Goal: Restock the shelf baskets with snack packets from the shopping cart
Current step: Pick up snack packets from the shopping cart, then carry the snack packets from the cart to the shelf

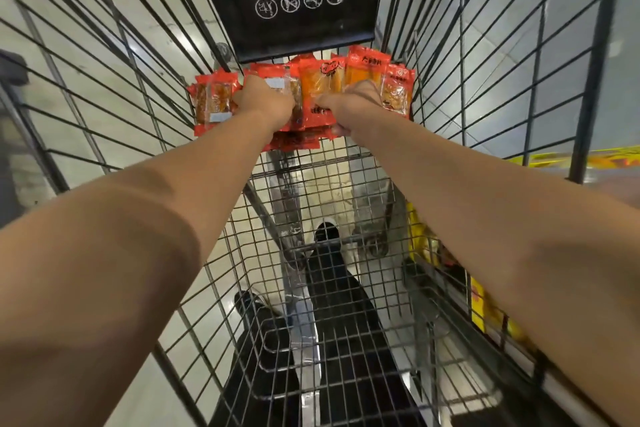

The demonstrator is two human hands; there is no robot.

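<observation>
I am looking straight down into the shopping cart, both arms stretched to its far end. The snack packets, red and orange, lie heaped against the end wall, under the black flap with the printed warning signs.

My left hand is closed into the left part of the heap; its grip is curled round packets there, though I cannot tell how many. My right hand comes in from the right side with its fingers curled on the edge of the orange packet in the middle. So both grips hold packets, none of them lifted clear of the heap as far as I can see.

I judge this to be the gathering step: taking a handful out of the cart before carrying it to the shelf baskets, which are out of view here. Some yellow goods show through the wire on the right, perhaps a low shelf.

The next move calls for a firm squeeze on slippery film, then a straight lift up between the cart's wire sides. Loose packets at the edge of the heap may slide off and drop back to the cart floor.
</observation>
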